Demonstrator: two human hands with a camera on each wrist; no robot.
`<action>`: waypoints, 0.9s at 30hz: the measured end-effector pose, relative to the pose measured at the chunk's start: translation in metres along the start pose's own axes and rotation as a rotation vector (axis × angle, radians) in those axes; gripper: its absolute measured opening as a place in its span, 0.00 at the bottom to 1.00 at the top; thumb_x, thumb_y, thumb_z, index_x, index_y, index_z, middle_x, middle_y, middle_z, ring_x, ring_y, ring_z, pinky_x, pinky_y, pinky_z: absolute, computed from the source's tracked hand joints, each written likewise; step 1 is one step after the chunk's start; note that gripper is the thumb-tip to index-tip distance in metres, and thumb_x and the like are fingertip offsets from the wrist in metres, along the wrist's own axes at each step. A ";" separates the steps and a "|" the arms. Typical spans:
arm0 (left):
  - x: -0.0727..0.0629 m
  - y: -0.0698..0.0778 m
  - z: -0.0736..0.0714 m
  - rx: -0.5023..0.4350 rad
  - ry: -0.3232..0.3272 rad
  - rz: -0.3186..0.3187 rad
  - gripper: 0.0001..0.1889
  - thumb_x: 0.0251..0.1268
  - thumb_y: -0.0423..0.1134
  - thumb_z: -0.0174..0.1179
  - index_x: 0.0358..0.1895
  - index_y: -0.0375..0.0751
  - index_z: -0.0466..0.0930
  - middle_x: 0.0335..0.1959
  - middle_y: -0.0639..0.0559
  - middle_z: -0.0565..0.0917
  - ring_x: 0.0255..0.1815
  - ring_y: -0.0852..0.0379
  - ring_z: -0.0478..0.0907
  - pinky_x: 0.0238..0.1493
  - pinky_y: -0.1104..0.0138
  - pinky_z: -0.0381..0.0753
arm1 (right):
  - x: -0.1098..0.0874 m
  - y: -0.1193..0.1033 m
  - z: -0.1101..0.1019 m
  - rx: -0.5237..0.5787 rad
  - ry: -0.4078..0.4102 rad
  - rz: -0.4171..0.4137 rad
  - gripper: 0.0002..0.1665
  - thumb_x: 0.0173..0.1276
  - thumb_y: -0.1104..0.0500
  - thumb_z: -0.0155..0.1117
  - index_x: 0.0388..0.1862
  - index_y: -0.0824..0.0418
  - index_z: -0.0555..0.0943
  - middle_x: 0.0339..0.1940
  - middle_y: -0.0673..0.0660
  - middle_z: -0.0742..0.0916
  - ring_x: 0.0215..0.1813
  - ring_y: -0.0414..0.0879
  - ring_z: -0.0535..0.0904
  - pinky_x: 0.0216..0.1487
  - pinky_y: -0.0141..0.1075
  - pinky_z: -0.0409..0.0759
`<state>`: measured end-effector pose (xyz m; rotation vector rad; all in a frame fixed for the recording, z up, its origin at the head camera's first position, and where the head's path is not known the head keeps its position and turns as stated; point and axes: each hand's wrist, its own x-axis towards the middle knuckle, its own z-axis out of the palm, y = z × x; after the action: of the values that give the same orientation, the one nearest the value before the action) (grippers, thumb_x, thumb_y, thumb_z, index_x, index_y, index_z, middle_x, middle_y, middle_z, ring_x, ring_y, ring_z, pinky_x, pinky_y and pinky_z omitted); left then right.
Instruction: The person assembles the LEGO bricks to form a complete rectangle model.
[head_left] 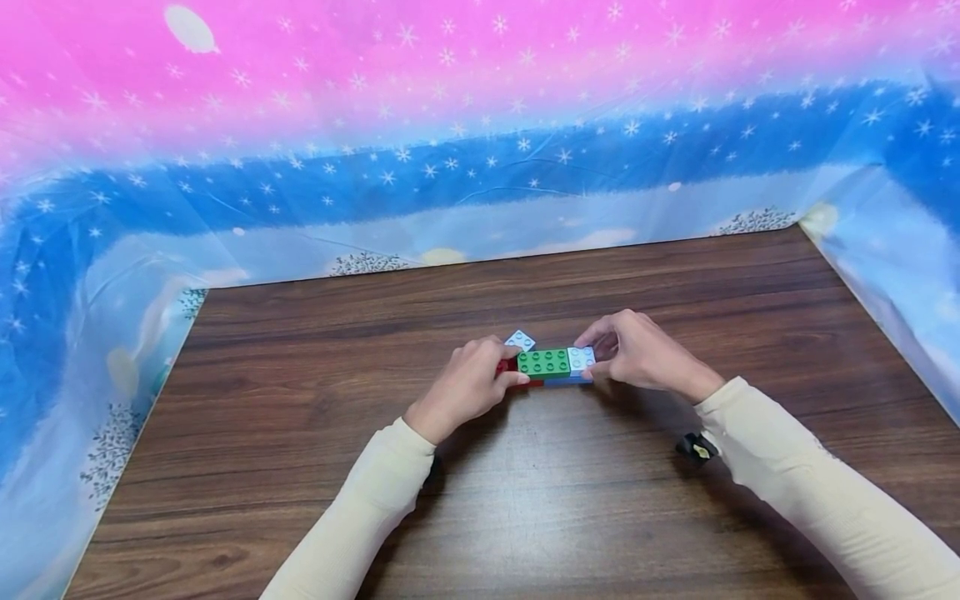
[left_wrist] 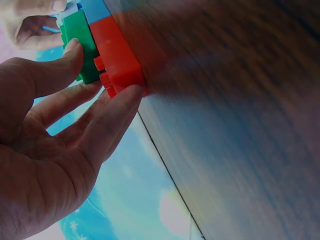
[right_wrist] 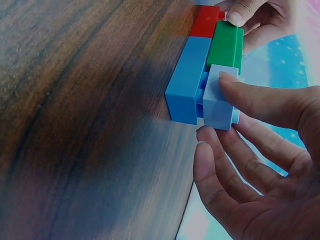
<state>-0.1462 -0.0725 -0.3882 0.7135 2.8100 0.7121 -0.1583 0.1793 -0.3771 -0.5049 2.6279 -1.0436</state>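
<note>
A green brick (head_left: 543, 362) bridges a red brick (left_wrist: 117, 55) and a blue brick (right_wrist: 187, 75), which lie end to end on the table. My left hand (head_left: 472, 379) grips the green brick, thumb on its near side; another finger touches the red brick's end. At the other end, my right hand (head_left: 637, 350) pinches a white brick (right_wrist: 219, 97) between thumb and fingers. That white brick stands over the blue one beside the green, and blue studs show in a narrow gap between them. A second white brick (head_left: 520, 339) lies just behind the row, near my left fingers.
The brown wooden table (head_left: 337, 358) ends at the back against a pink and blue snowflake cloth (head_left: 450, 167), which also hangs along both sides. A small black device (head_left: 697, 448) sits under my right wrist.
</note>
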 end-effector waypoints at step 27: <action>-0.001 0.001 0.000 -0.001 0.014 0.011 0.22 0.69 0.42 0.68 0.61 0.35 0.82 0.40 0.44 0.83 0.32 0.54 0.72 0.35 0.62 0.74 | 0.001 0.001 -0.002 -0.038 0.004 -0.027 0.17 0.58 0.65 0.79 0.47 0.65 0.88 0.39 0.57 0.90 0.40 0.46 0.87 0.45 0.46 0.84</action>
<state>-0.1454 -0.0724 -0.3878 0.7277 2.8200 0.7231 -0.1604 0.1808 -0.3770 -0.5492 2.6566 -1.0052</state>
